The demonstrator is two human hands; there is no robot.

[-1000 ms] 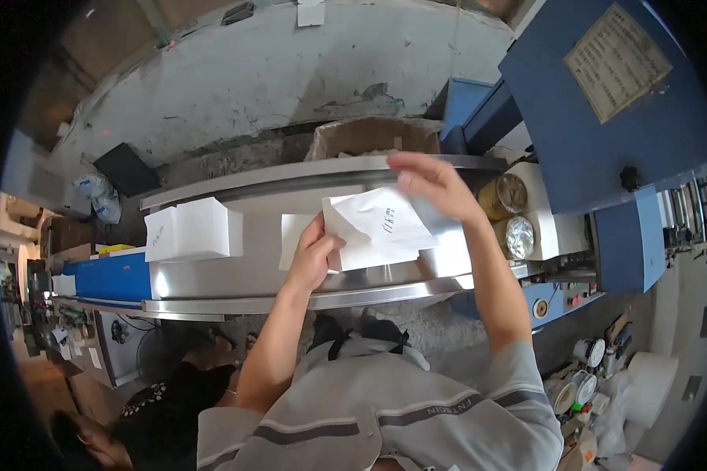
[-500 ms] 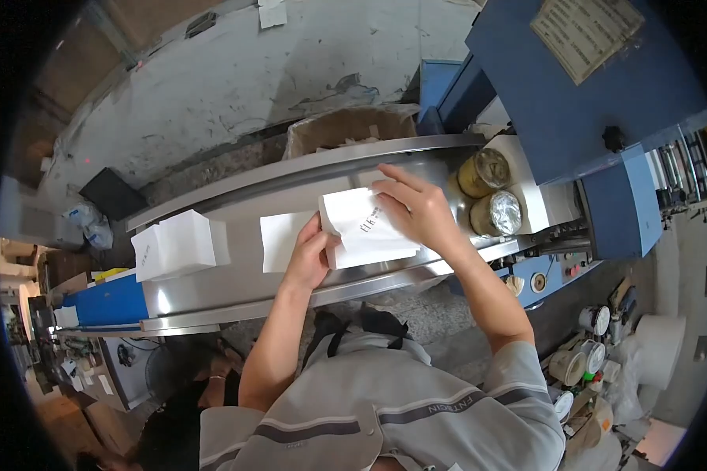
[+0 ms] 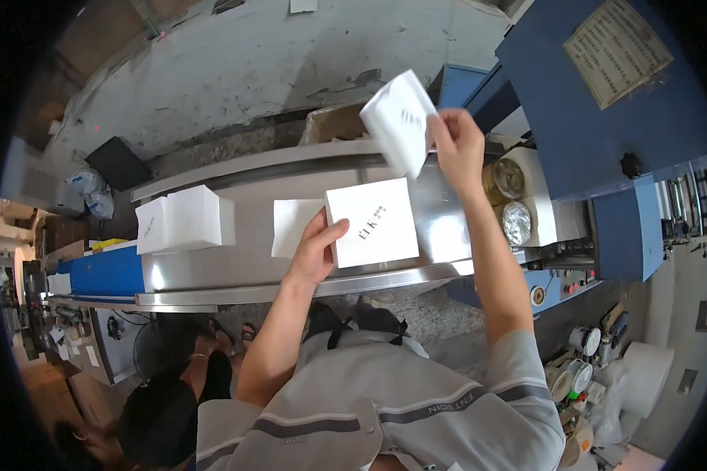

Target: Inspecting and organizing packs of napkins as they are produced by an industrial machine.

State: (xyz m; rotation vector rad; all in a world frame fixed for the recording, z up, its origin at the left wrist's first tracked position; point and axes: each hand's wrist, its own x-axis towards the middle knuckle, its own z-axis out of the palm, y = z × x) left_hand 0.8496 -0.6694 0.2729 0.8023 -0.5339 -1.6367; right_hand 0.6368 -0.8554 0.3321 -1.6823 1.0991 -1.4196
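Steel tabletop [image 3: 253, 228]: it is running crosswise before me. Blue machine cabinet [image 3: 558, 125]: it is standing at the right end. White paper stack [image 3: 188, 220]: it is lying toward the left. White printed square [image 3: 385, 208]: I am clamping its left edge over the tabletop's middle, left hand [image 3: 316, 250], thumb on top. White printed piece [image 3: 401, 125], blurred: I am pinching its right side, right hand [image 3: 459, 145], tilted, above the far edge; my hands are staying apart. Two jars [image 3: 516, 224]: they are standing near my right forearm.

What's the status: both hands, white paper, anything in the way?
Left hand gripping white printed paper. Right hand holding another printed piece, tilted, blurred. Silver-topped container close beside right forearm, not blocking.
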